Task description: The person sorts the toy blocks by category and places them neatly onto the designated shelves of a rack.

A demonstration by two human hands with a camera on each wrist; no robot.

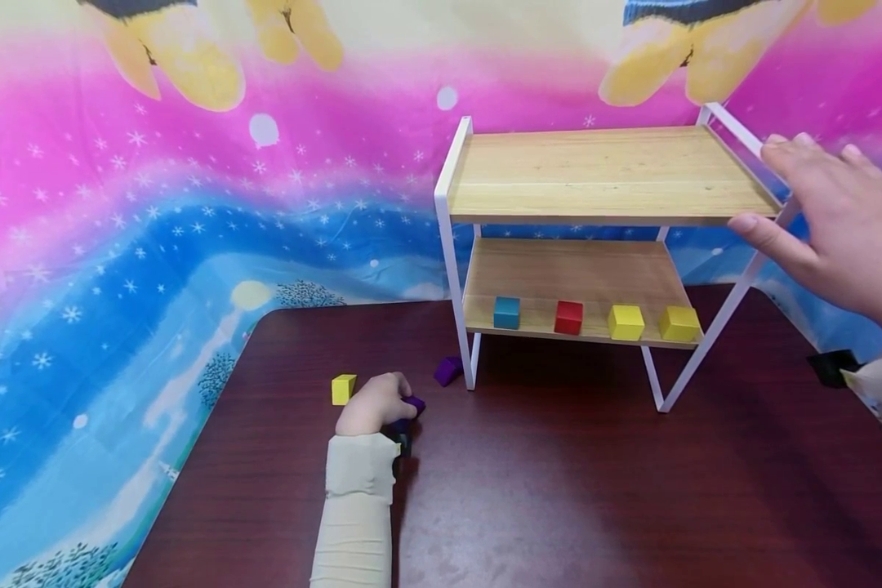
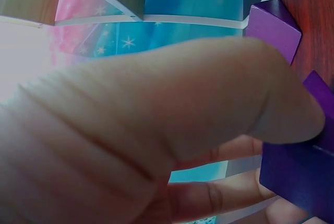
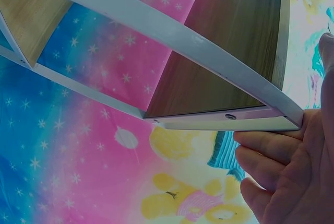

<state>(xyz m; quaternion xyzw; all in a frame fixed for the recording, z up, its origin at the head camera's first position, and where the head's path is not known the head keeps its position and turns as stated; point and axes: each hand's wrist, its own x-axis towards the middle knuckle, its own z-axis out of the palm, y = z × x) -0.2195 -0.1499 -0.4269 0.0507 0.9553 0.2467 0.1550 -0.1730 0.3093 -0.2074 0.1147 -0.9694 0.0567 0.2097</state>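
Observation:
My left hand [image 1: 373, 404] is low over the table, its thumb and fingers pinching a purple block [image 2: 295, 174] that the hand partly covers. A second purple block [image 1: 448, 371] lies beside the front left leg of a two-tier shelf [image 1: 595, 175]. Left of that hand sits a yellow block [image 1: 343, 389]. At the shelf's upper right side, my right hand [image 1: 845, 220] has its fingers extended, and in the right wrist view they touch the white frame [image 3: 235, 85]. Along the lower tier stand a blue block [image 1: 506, 313], a red block [image 1: 569, 318] and two yellow blocks [image 1: 626, 322].
The dark reddish-brown table [image 1: 529, 490] carries the shelf toward the back right. Behind it hangs a printed cloth [image 1: 338, 155] with snowflakes and cartoon figures. A black object [image 1: 832, 367] shows by the right sleeve.

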